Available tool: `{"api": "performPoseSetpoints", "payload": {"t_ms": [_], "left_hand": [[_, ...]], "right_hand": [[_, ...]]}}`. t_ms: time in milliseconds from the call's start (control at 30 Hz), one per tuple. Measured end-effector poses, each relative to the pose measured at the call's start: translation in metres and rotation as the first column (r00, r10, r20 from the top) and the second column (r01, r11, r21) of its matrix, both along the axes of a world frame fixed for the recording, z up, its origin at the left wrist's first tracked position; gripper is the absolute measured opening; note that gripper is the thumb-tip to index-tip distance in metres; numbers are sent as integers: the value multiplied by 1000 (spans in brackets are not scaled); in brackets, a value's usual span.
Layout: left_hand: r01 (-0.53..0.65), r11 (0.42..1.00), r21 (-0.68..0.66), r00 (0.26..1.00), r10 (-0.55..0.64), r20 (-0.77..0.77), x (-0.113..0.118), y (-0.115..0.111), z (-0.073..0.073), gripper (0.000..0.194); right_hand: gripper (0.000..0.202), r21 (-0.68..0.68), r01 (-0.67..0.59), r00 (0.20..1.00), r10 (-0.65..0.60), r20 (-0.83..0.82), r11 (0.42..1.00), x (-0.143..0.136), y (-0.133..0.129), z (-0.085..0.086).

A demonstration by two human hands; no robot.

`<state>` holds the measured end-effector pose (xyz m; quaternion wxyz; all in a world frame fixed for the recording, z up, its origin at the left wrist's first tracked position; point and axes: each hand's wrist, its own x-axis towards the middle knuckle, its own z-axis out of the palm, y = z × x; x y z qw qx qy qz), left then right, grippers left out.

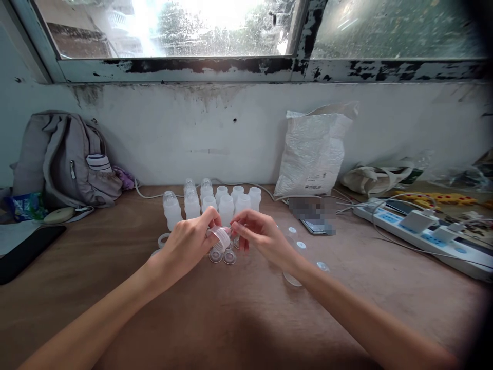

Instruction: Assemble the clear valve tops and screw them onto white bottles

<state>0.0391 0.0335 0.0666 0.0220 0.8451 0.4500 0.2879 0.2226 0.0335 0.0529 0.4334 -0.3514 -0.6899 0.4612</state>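
Observation:
My left hand (196, 232) is closed round a clear ribbed plastic ring (220, 238), which is tilted toward the right. The fingertips of my right hand (256, 230) are pinched at the ring's right side, on a small clear part too small to make out. Just below the ring, clear round nipple-like pieces (229, 256) lie on the table. Behind my hands stand several frosted white bottles (226, 206), some open at the top. Others at the left, such as one bottle (172, 210), carry clear domed caps. Another ring (164, 240) lies beside my left wrist.
Small clear discs (301, 245) lie on the brown table (215, 324) near my right forearm. Farther back are a phone (318, 226), a white plastic package (314, 154) and a power strip (423, 231) with cables. At the left are a grey backpack (65, 159) and a black case (29, 254).

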Motion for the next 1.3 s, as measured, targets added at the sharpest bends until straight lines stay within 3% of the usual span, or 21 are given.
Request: {"api": "performPoseSetpoints", "payload": {"t_ms": [100,267,367,500,700,900,1033,1133,1300], "left_hand": [[34,999,-15,999,-34,10,2,-5,1,7],[74,997,-24,997,-74,-9,4,-7,0,8],[78,997,-15,997,-78,8,5,-4,-4,9],[99,995,-10,995,-99,17,5,-3,-6,22],[170,984,46,985,-170,-5,4,-5,-6,25],[95,988,121,989,-79,-126,5,-5,-6,28],[-103,978,180,976,134,-172,0,6,-6,31],[-237,945,225,926,290,-241,-5,17,-9,33],[-291,949,119,887,315,-339,-12,32,-22,40]], "right_hand": [[22,18,6,1000,-6,7,1000,4,3,2],[24,-55,-170,979,175,101,984,11,1,13],[22,-76,-191,970,200,140,979,16,0,18],[18,-56,-159,974,166,156,986,20,1,22],[18,38,-71,965,59,256,997,25,4,25],[23,45,-68,954,51,296,997,29,8,28],[31,139,55,965,-89,246,989,37,12,30],[34,176,140,957,-179,228,974,41,16,29],[36,206,179,930,-234,284,962,42,20,23]]}}
